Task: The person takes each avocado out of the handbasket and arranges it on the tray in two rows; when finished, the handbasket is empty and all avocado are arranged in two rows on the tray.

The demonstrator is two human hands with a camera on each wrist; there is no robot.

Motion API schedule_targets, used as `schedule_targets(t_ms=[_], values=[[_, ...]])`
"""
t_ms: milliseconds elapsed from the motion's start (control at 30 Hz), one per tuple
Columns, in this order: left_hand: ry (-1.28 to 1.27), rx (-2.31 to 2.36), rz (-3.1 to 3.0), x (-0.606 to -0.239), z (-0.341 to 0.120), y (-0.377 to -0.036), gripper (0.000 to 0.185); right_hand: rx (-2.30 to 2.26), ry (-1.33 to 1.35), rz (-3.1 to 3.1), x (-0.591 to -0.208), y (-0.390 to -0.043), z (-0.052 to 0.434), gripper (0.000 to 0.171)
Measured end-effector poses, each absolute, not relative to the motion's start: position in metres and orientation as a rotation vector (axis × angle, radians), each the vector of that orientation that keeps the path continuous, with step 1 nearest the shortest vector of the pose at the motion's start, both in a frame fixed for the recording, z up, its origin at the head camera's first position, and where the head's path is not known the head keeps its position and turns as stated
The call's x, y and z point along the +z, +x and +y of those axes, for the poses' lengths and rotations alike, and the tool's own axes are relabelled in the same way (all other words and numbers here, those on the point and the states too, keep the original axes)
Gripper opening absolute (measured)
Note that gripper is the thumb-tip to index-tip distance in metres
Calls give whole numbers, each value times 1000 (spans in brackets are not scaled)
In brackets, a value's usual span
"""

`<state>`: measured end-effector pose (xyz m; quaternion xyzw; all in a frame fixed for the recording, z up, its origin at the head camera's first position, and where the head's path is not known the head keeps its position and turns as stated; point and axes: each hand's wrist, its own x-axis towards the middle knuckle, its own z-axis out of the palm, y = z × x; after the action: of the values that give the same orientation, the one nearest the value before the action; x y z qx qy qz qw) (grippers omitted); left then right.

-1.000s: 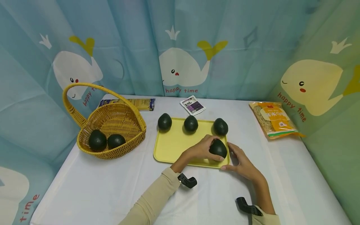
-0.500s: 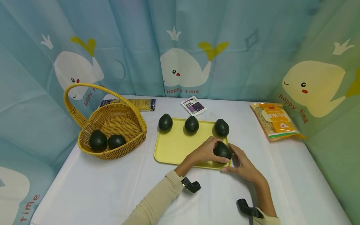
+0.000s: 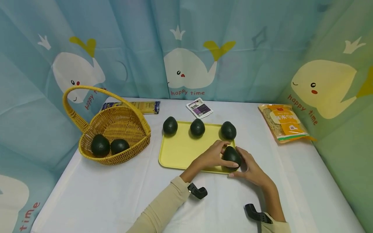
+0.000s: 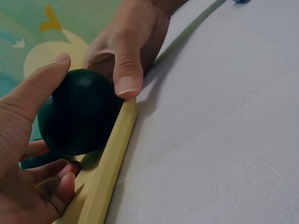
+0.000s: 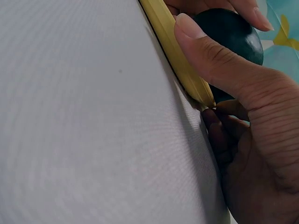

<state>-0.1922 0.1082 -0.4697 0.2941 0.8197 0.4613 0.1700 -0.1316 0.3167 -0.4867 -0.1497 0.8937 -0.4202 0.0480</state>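
Note:
My left hand (image 3: 212,156) holds a dark green avocado (image 3: 232,157) at the near right corner of a yellow tray (image 3: 179,153). The left wrist view shows the thumb over the top of this avocado (image 4: 77,116) and the fingers under its far side. My right hand (image 3: 251,168) is at the same corner. In the right wrist view its thumb (image 5: 215,53) lies over the tray rim (image 5: 180,60), with curled fingers around the outer side. Along the tray's far edge sit three more avocados, left (image 3: 170,125), middle (image 3: 197,127) and right (image 3: 228,130).
A yellow wicker basket (image 3: 140,144) with a tall handle stands at left, two avocados (image 3: 100,145) inside. Behind it lies a yellow and blue packet (image 3: 148,107). A white and purple pack (image 3: 199,108) is behind the tray, an orange bag (image 3: 284,123) at right.
The left hand has moved the avocado slightly right, to the tray's near right corner. The right hand has stayed at that corner. The other avocados have not moved.

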Motion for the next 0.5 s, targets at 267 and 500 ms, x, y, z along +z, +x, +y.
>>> schedule_targets(t_ms=[267,500], values=[[855,1293,2317,-466,105,-192,90,-1272,-449,2730,-487,-132,316,110],[860,1296,2304,-468,104,-194,89,-1291,-460,2716,-487,-133,316,109]])
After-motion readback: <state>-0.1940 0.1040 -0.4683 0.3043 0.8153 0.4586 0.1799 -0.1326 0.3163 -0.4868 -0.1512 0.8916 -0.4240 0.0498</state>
